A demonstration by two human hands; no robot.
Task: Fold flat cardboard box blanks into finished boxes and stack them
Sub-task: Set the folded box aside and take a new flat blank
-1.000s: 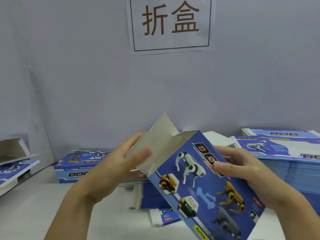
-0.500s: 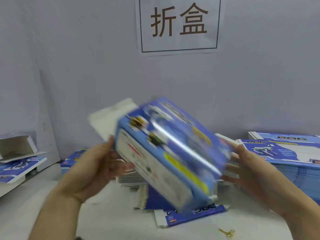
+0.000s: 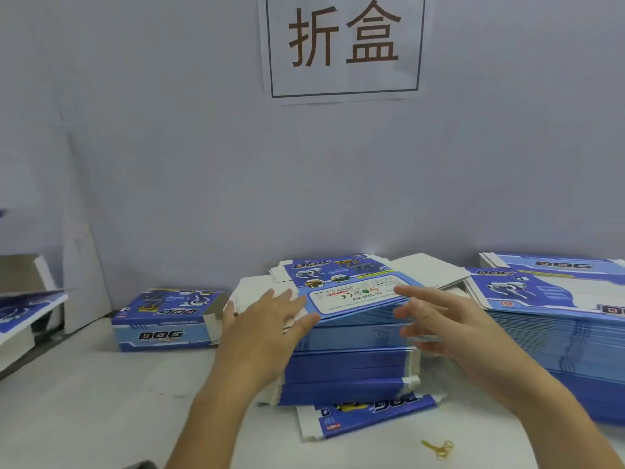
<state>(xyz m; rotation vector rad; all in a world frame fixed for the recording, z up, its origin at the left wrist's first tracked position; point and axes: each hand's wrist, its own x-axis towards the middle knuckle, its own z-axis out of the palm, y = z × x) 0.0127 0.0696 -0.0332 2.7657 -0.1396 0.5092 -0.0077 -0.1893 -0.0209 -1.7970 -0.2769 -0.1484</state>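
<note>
While my left hand (image 3: 267,319) and right hand (image 3: 436,319) are reaching, fingers spread and holding nothing, over the centre-frame stack of box blanks (image 3: 351,336), I am aiming to peel only the top blank (image 3: 355,292) by its near edge.

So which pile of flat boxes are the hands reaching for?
The middle stack of flat box blanks, straight ahead. The left hand and right hand hover open over it; the bigger stack on the right is untouched.

blue-and-white blanks (image 3: 351,336), white sign (image 3: 341,45) with brown characters, gold scissors (image 3: 439,448)
</note>
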